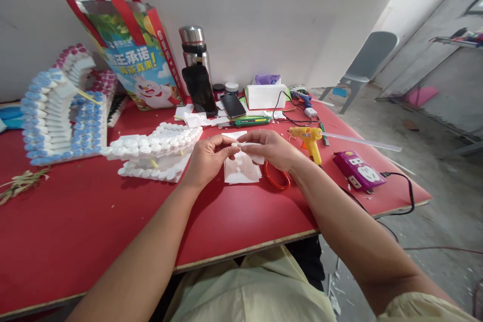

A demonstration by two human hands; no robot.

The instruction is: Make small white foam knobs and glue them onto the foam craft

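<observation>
My left hand (207,160) and my right hand (272,150) meet above the middle of the red table, fingertips almost touching. Both pinch a small white piece of tissue-like paper (258,159), largely covered by the fingers. Beneath them lies a stack of white paper sheets (241,175). An orange-red loop (278,181), like a scissor handle, rests just under my right hand. Left of my left hand stands a curved white structure (151,148) edged with rows of rounded white tufts.
Blue-tufted structures (41,115) and a shopping bag (139,60) stand at left. Behind are a steel flask (193,43), a phone (199,90) and a green cutter knife (251,121). A yellow glue gun (311,141) and purple power socket (356,168) lie right, cables trailing.
</observation>
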